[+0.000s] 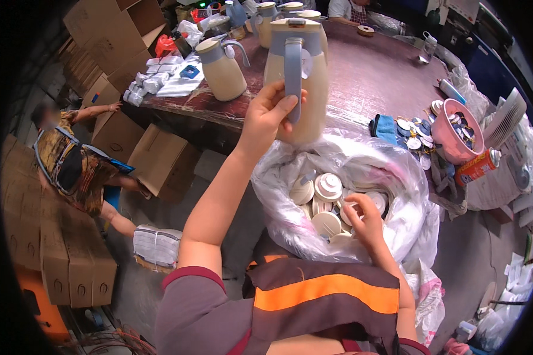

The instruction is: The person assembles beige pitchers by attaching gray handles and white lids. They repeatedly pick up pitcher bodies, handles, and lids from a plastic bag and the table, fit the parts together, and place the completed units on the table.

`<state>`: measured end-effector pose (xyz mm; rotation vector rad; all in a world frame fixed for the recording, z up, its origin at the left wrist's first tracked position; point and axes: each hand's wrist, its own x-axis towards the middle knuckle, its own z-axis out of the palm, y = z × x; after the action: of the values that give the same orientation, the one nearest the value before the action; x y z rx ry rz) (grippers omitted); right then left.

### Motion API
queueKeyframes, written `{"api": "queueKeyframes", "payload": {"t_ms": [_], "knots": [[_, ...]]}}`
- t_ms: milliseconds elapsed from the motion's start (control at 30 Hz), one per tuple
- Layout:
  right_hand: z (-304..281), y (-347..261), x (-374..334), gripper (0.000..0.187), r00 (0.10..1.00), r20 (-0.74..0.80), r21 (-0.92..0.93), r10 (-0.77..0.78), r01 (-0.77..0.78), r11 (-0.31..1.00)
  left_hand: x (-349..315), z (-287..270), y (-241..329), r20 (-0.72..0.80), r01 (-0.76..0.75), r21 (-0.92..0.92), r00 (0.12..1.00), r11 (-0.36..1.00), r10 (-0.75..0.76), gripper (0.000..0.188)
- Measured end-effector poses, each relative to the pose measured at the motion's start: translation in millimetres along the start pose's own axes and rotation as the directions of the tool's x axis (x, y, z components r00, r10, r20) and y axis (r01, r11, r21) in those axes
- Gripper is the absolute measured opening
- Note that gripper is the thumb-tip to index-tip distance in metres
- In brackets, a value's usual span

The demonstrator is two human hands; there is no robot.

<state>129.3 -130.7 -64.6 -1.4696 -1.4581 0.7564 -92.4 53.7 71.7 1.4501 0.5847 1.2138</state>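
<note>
In front of me a tall cream thermos jug point(310, 89) with a grey-blue collar and handle stands upright at the table's near edge. My left hand point(272, 111) is wrapped round its handle, and a round white tag hangs beside it. Below, a clear plastic bag point(405, 183) lies spread wide, full of cream round lids point(327, 187). My right hand point(366, 220) is down in the bag's opening above the lids, its fingers bent but apart. Whether a fingertip touches a lid I cannot tell.
Another cream jug point(223, 71) stands left on the dark red table point(373, 83), with several more behind. To the right are a pink bowl point(458, 136), hang tags point(414, 135) and a spray can point(478, 167). A person point(77, 157) stands left among cardboard boxes point(163, 163).
</note>
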Motion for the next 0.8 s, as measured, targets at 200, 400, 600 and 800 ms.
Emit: {"api": "queueKeyframes", "payload": {"t_ms": [200,400,600,800], "knots": [[8,4,-13,0.018,0.992,0.016,-0.214,-0.122,0.122,0.969,38,-67,-94,-0.153,0.109,0.056,0.983,0.992,-0.099,0.028],[14,10,-11,0.018,0.992,0.046,-0.267,-0.122,0.13,0.955,52,-129,-144,-0.615,0.362,0.35,0.785,0.864,-0.08,0.028],[18,12,-10,0.018,0.99,0.062,-0.356,-0.124,0.138,0.924,19,-58,-138,-0.357,0.06,0.498,0.923,0.865,0.142,0.017],[18,4,-8,0.017,0.989,0.107,-0.385,-0.103,0.137,0.913,-2,5,-113,-0.164,-0.043,0.698,0.962,0.714,0.219,0.017]]}}
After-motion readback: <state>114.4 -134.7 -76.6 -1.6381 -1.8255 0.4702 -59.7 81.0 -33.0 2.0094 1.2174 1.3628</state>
